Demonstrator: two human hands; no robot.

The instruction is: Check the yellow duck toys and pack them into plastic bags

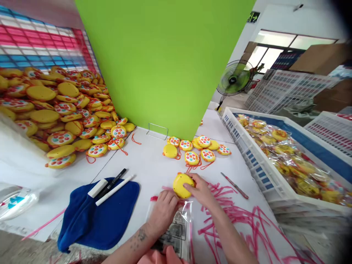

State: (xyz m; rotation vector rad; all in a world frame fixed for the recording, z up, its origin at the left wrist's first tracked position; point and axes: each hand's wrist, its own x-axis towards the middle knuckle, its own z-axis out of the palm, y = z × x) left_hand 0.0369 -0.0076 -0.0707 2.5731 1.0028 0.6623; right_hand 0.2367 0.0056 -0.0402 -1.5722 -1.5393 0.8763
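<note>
My right hand [198, 187] grips a yellow toy [182, 185] by its right side, with its plain yellow back facing up. Just left of and below the toy, my left hand [164, 208] is closed at the top edge of a clear plastic bag [187, 220]. Dark print shows through the bag, which lies at the table's front edge. Whatever the left fingertips pinch is partly hidden. Beyond the hands sit several more toys, such as one with coloured dots [191, 158], with orange cords.
A large pile of toys [60, 138] fills the left side. A blue cloth [110, 223] holds markers [114, 190]. At right lie a craft knife [235, 185] and a white crate [258, 176] of bagged toys. A green panel [165, 66] stands behind; pink marks cover the front right.
</note>
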